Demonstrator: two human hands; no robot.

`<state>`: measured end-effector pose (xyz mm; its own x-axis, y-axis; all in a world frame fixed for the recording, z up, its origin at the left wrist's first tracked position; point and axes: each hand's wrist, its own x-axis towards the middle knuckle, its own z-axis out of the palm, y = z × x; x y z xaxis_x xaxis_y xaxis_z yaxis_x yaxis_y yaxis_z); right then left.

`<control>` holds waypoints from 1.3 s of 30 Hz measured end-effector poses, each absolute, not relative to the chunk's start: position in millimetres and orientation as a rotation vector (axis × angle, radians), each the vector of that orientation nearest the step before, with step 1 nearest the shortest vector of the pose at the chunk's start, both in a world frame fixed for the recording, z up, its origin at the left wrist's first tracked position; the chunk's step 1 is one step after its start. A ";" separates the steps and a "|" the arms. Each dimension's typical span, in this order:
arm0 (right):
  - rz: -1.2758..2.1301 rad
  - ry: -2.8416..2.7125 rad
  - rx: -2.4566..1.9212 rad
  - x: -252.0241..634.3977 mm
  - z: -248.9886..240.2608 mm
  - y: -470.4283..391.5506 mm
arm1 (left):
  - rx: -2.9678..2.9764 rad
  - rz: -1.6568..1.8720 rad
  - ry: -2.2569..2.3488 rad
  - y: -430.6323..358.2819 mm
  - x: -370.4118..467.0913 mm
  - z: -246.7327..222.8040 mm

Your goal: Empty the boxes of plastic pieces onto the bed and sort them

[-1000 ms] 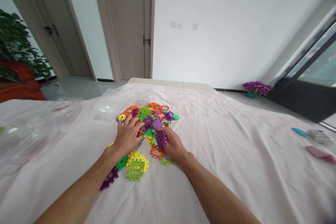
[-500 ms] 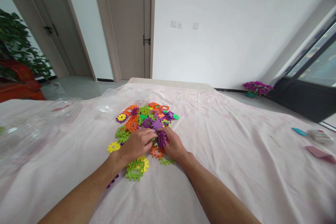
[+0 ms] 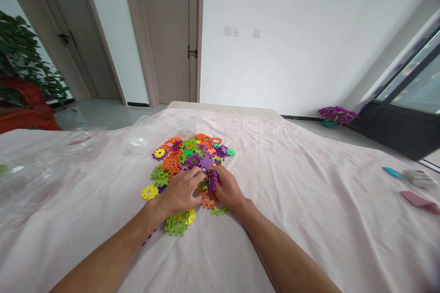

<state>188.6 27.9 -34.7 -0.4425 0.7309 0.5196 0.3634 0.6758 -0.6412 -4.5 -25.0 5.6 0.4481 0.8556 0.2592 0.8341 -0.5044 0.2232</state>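
My right hand (image 3: 229,188) is closed round a purple toothed building piece (image 3: 212,180), held upright over the pile. Close on its left, my left hand (image 3: 181,191) has its fingers curled and pinched together. A small glint shows at those fingertips, but what they grip is too small to make out. Beneath and beyond both hands spreads a heap of plastic interlocking pieces in orange, green, purple and yellow. An orange square piece (image 3: 208,200) lies under the purple one. Near my left wrist are a green window-shaped piece (image 3: 176,224) and a yellow notched disc (image 3: 150,192).
A pale floral cloth (image 3: 292,192) covers the table. Clear plastic packaging (image 3: 27,183) lies at the left, with a clear tray (image 3: 139,139) behind the heap. At the far right are a blue object (image 3: 392,172), a whitish block (image 3: 420,178) and a pink strip (image 3: 419,202).
My left fingertips have moved slightly up and closer to the purple piece. That piece has turned a little in my right hand and more of the orange piece below shows.
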 end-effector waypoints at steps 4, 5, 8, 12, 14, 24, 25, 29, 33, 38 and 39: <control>0.543 -2.050 -0.843 188.9 -36.9 28.5 | 2.609 0.508 1.548 -24.8 -5.0 4.8; 0.539 -2.047 -0.848 188.9 -37.3 28.6 | 2.606 0.511 1.544 -24.3 -5.4 4.1; 0.542 -2.042 -0.869 188.9 -37.7 28.4 | 2.590 0.519 1.519 -23.1 -6.4 1.7; 0.545 -2.032 -0.879 189.0 -38.0 28.7 | 2.552 0.525 1.489 -22.6 -6.4 -1.0; 0.543 -2.031 -0.875 189.4 -38.5 29.2 | 2.538 0.528 1.487 -22.4 -6.5 -2.0; 0.544 -2.042 -0.865 189.3 -36.8 29.1 | 2.526 0.486 1.514 -21.9 -6.1 0.3; 0.544 -2.043 -0.856 189.3 -37.0 29.3 | 2.520 0.477 1.529 -22.1 -5.6 1.1; 0.547 -2.047 -0.843 189.5 -38.0 30.0 | 2.505 0.432 1.580 -23.0 -4.0 2.4; 0.552 -2.046 -0.855 189.4 -37.2 29.7 | 2.516 0.435 1.603 -22.7 -4.9 -1.0; 0.552 -2.044 -0.852 189.2 -36.7 29.7 | 2.546 0.438 1.597 -20.8 -7.7 -5.6; 0.551 -2.045 -0.853 189.2 -36.8 29.7 | 2.550 0.439 1.595 -20.5 -8.0 -5.9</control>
